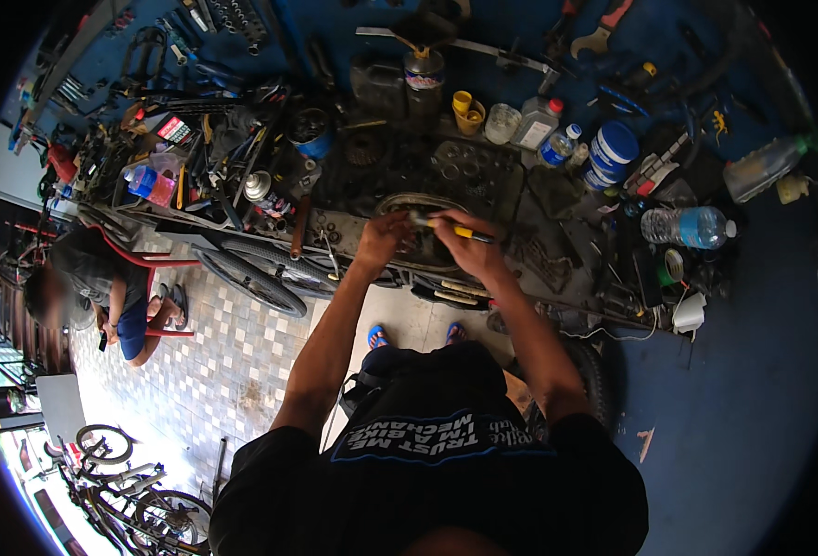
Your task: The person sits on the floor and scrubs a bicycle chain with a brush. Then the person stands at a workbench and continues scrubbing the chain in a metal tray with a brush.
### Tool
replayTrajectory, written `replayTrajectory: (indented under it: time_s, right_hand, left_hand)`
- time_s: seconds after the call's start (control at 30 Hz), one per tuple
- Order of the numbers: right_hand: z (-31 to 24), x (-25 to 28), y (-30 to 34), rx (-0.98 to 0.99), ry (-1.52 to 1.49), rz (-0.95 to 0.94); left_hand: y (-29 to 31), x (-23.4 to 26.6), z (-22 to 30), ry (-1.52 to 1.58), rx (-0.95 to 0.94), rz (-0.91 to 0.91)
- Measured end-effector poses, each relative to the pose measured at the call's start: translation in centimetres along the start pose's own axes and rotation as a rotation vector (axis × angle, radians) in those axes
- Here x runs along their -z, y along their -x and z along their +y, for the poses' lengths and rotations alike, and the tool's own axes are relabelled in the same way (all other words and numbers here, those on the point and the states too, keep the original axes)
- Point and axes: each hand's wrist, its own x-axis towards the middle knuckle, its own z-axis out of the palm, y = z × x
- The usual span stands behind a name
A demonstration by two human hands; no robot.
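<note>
My right hand [467, 243] is closed around a slim tool with a yellow-and-black handle [474, 233]. The tool lies almost level, its pale end pointing left toward my other hand; that end is too small to name. Close by on the left, my left hand [386, 241] has its fingers curled together, and whatever they may pinch is hidden. Both hands are over a shallow oval pan [420, 197] with a tan rim, at the near edge of the cluttered workbench [538, 199]. Dark contents show inside the pan.
Bottles, tins and a blue-and-white tub [613, 148] crowd the bench's back right. Hand tools and a spray can [259, 188] lie to the left. Bicycle wheels [247, 278] stand below the bench edge. A person sits on a red chair [154, 262] at the left.
</note>
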Motion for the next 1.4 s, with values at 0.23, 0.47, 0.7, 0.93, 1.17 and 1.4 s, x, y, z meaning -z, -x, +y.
replayTrajectory:
  time_s: [0.23, 0.47, 0.7, 0.93, 1.17, 1.4]
  right_hand:
    - [-0.8, -0.7, -0.9, 0.027, 0.048, 0.065]
    - [0.3, -0.5, -0.5, -0.035, 0.022, 0.136]
    - [5.3, -0.6, -0.8, 0.133, -0.029, 0.181]
    - [1.9, -0.1, -0.1, -0.182, 0.049, 0.190]
    - [2.9, 0.9, 1.5, -0.127, -0.029, 0.264]
    - [2.6, 1.6, 4.8, -0.124, -0.086, 0.268]
  left_hand:
    - [1.0, -0.8, 1.6, -0.396, -0.143, 0.108]
    - [-0.3, -0.4, 0.9, -0.248, -0.175, 0.192]
    - [-0.4, -2.1, 2.2, -0.447, -0.210, 0.154]
    - [0.0, -2.0, 1.4, -0.427, -0.356, 0.183]
    - [-0.2, -2.0, 5.0, -0.749, -0.710, 0.117]
    - [0.7, -6.1, 4.7, -0.917, -0.644, 0.289]
